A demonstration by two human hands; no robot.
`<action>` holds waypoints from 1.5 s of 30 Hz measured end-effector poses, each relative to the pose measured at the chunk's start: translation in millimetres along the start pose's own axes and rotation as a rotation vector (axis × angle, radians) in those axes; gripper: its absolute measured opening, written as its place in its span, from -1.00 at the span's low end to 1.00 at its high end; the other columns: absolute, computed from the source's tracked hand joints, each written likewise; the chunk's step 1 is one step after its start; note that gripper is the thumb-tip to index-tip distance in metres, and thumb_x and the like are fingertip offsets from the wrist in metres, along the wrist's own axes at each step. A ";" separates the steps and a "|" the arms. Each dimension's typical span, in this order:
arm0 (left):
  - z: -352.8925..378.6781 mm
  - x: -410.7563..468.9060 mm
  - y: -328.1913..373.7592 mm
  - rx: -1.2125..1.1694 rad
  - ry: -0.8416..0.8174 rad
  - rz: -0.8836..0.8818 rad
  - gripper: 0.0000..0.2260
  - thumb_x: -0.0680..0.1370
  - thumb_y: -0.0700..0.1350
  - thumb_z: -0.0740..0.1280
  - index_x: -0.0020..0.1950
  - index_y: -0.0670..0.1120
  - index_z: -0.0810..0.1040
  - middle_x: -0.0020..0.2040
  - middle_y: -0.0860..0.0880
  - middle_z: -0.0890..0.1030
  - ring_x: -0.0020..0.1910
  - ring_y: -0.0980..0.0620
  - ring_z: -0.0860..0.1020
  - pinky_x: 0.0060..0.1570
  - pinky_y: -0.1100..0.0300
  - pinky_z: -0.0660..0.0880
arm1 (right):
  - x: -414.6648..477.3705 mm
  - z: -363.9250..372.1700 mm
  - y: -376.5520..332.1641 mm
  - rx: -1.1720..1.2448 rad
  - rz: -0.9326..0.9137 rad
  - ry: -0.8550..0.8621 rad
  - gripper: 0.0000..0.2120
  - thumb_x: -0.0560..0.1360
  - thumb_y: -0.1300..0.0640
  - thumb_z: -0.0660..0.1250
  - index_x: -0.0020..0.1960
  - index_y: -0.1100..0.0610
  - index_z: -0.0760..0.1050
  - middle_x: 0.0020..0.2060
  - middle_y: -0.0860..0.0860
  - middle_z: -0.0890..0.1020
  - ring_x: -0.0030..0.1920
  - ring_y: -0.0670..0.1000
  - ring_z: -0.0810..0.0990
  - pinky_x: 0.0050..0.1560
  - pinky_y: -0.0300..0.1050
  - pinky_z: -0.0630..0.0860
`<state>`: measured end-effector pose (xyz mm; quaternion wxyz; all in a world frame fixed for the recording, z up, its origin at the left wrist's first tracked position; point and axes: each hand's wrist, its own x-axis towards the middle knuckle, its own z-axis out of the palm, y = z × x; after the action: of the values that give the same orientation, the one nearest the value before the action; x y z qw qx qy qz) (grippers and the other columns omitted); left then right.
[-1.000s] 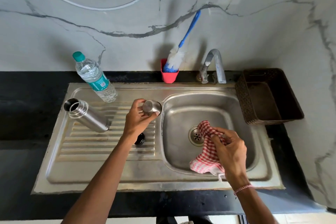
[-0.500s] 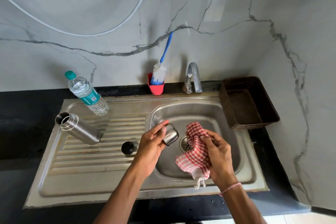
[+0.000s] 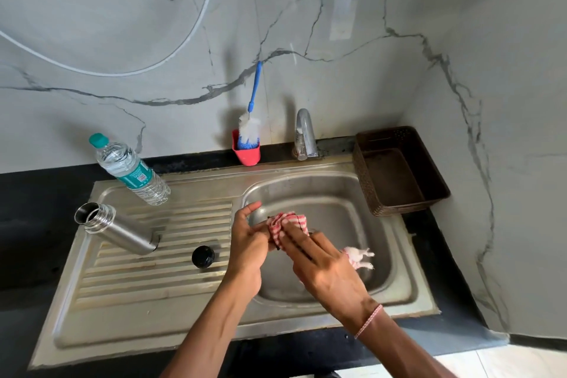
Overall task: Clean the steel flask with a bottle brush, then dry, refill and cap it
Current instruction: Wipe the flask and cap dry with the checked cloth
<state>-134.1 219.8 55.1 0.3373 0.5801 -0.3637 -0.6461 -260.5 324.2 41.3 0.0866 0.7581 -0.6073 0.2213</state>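
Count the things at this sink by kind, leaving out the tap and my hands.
Bottles: 2 (steel flask, water bottle)
Loose caps: 1 (black cap)
Brushes: 1 (bottle brush)
Holders: 1 (red holder)
Cloths: 1 (checked cloth)
Baskets: 1 (brown basket)
Total: 7

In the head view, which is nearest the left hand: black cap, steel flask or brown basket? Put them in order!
1. black cap, just left of the left hand.
2. steel flask, farther left on the drainboard.
3. brown basket, far right past the sink basin.
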 end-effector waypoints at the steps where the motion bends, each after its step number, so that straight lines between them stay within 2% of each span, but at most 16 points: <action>1: -0.4 0.0 -1.4 0.031 0.003 -0.006 -0.57 0.62 -0.41 0.26 0.29 0.08 0.49 -0.03 -0.17 0.74 -0.13 -0.03 0.68 -0.08 0.05 0.66 | -1.8 0.1 -1.3 -0.030 -0.012 0.003 -0.53 0.52 0.28 0.32 0.43 0.19 0.50 0.40 0.11 0.53 0.00 0.07 0.54 -0.03 -0.13 0.53; 4: -1.7 -2.0 -10.7 0.162 -0.017 0.034 -0.55 0.63 -0.33 0.30 0.24 0.25 0.47 0.00 -0.13 0.75 -0.04 -0.06 0.70 0.16 -0.12 0.62 | 12.9 4.9 0.5 0.027 0.083 -0.033 -0.56 0.52 0.25 0.28 0.39 0.17 0.54 0.31 0.07 0.61 0.01 0.06 0.49 0.03 -0.12 0.52; 5: -2.4 -6.4 -11.4 0.246 -0.051 0.076 -0.56 0.64 -0.29 0.31 0.25 0.28 0.45 -0.04 -0.06 0.76 -0.06 0.00 0.69 0.15 -0.05 0.60 | 22.6 4.6 4.0 0.088 0.187 -0.069 -0.60 0.51 0.21 0.27 0.33 0.11 0.58 0.23 0.02 0.66 -0.01 0.05 0.53 -0.02 -0.11 0.53; 7: -4.7 -17.3 -10.1 0.456 -0.156 0.224 -0.58 0.66 -0.26 0.30 0.32 0.23 0.36 -0.17 0.09 0.74 -0.24 0.18 0.61 -0.08 0.25 0.50 | 43.3 -1.2 17.2 0.248 0.437 -0.206 -0.75 0.53 0.11 0.28 0.13 0.00 0.65 -0.04 -0.02 0.73 -0.08 0.08 0.64 -0.13 -0.06 0.54; 9: -6.2 -29.2 -5.6 0.583 -0.259 0.386 -0.62 0.65 -0.31 0.28 0.35 0.08 0.32 -0.40 0.21 0.60 -0.42 0.16 0.46 -0.31 0.28 0.34 | 60.0 -5.3 40.9 0.476 0.654 -0.399 -0.81 0.56 0.05 0.31 0.00 0.02 0.70 -0.19 0.03 0.73 -0.17 0.05 0.67 -0.14 -0.10 0.53; 12: -7.0 -37.9 -1.7 0.636 -0.303 0.498 -0.67 0.64 -0.37 0.26 0.32 -0.06 0.34 -0.49 0.17 0.46 -0.48 0.20 0.38 -0.35 0.34 0.25 | 73.4 -10.6 64.1 0.795 0.808 -0.614 -0.75 0.58 0.04 0.33 -0.10 0.16 0.71 -0.21 0.14 0.72 -0.30 -0.02 0.59 -0.19 -0.07 0.49; 14: -6.3 -40.0 -1.3 0.601 -0.286 0.456 -0.70 0.65 -0.37 0.26 0.29 -0.08 0.35 -0.48 0.08 0.48 -0.48 0.26 0.42 -0.36 0.39 0.29 | 73.9 -8.2 61.6 0.754 0.781 -0.611 -0.75 0.58 0.04 0.33 -0.11 0.14 0.71 -0.23 0.12 0.72 -0.29 -0.01 0.60 -0.20 -0.03 0.51; 16: -6.8 -38.2 -3.2 0.506 -0.212 0.375 -0.70 0.66 -0.32 0.29 0.26 0.02 0.37 -0.44 0.09 0.57 -0.47 0.26 0.43 -0.32 0.37 0.33 | 66.8 -3.4 46.6 0.550 0.639 -0.471 -0.78 0.56 0.06 0.27 -0.03 0.05 0.70 -0.21 0.06 0.72 -0.18 0.08 0.66 -0.11 -0.01 0.55; 20: -6.1 -25.3 -4.9 0.114 -0.014 0.128 -0.65 0.64 -0.38 0.29 0.18 0.09 0.44 -0.15 -0.19 0.68 -0.29 0.10 0.57 -0.13 0.11 0.56 | 37.0 -2.2 -3.5 0.203 0.260 -0.133 -0.55 0.42 0.20 0.26 0.29 0.05 0.60 0.21 -0.01 0.67 0.07 0.05 0.54 0.07 -0.10 0.53; 22: -5.2 -22.4 -3.8 -0.028 0.045 0.026 -0.63 0.62 -0.42 0.26 0.17 0.06 0.46 -0.11 -0.21 0.67 -0.25 0.04 0.60 -0.18 0.14 0.60 | 20.6 -0.6 -24.5 0.071 0.160 -0.052 -0.50 0.40 0.27 0.35 0.34 0.17 0.57 0.31 0.06 0.60 0.10 0.05 0.48 0.08 -0.15 0.54; 29: -9.6 -26.6 -1.3 -0.220 0.075 -0.121 -0.57 0.57 -0.50 0.17 0.20 0.00 0.46 -0.19 -0.12 0.71 -0.28 0.04 0.64 -0.31 0.24 0.58 | -8.8 1.7 -33.8 -0.053 0.084 -0.132 -0.43 0.48 0.29 0.36 0.49 0.17 0.42 0.49 0.07 0.43 0.05 0.07 0.49 -0.25 -0.17 0.59; 33: -11.3 -29.2 -7.3 -0.103 0.022 -0.058 -0.66 0.64 -0.41 0.21 0.17 0.04 0.46 -0.13 -0.14 0.64 -0.23 0.03 0.56 -0.32 0.28 0.54 | 16.4 1.4 -38.1 -0.100 0.158 -0.108 -0.55 0.50 0.22 0.24 0.39 0.15 0.53 0.32 0.04 0.59 0.05 0.09 0.51 -0.24 -0.12 0.61; 37: -16.6 -36.1 -24.7 0.078 -0.081 0.035 -0.64 0.67 -0.37 0.22 0.19 0.12 0.44 -0.15 -0.18 0.66 -0.19 -0.04 0.53 -0.16 0.12 0.53 | 50.5 -5.6 -21.7 0.115 0.406 -0.355 -0.79 0.54 0.11 0.21 0.05 0.09 0.60 -0.03 0.06 0.69 -0.04 0.18 0.61 -0.18 0.03 0.59; 40: -19.2 -40.6 -34.4 0.246 -0.125 0.156 -0.65 0.70 -0.32 0.22 0.22 0.17 0.38 -0.11 -0.11 0.75 -0.14 -0.08 0.65 -0.07 -0.01 0.52 | 74.3 -0.2 10.2 0.374 0.621 -0.595 -0.71 0.48 0.00 0.21 -0.13 0.12 0.65 -0.19 0.13 0.70 -0.14 0.21 0.65 -0.11 0.02 0.57; 43: -22.1 -42.5 -34.4 0.332 -0.161 0.268 -0.70 0.69 -0.31 0.23 0.24 0.08 0.36 -0.26 0.05 0.70 -0.32 0.04 0.52 -0.20 0.20 0.43 | 83.7 0.7 35.8 0.610 0.718 -0.739 -0.73 0.51 0.08 0.27 -0.33 0.15 0.52 -0.41 0.02 0.58 -0.38 0.02 0.48 -0.33 -0.14 0.36; 45: -25.5 -41.7 -31.5 0.316 -0.165 0.294 -0.72 0.69 -0.32 0.24 0.23 0.06 0.38 -0.33 0.10 0.62 -0.35 0.11 0.41 -0.24 0.25 0.37 | 82.3 -3.4 42.7 0.741 0.792 -0.761 -0.75 0.56 0.10 0.28 -0.27 0.13 0.53 -0.44 0.00 0.50 -0.45 -0.05 0.37 -0.38 -0.13 0.29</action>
<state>-105.0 269.5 47.3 0.3019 0.5118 -0.5674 -0.5701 -288.7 242.3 74.7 -0.4884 0.4823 -0.7121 0.1476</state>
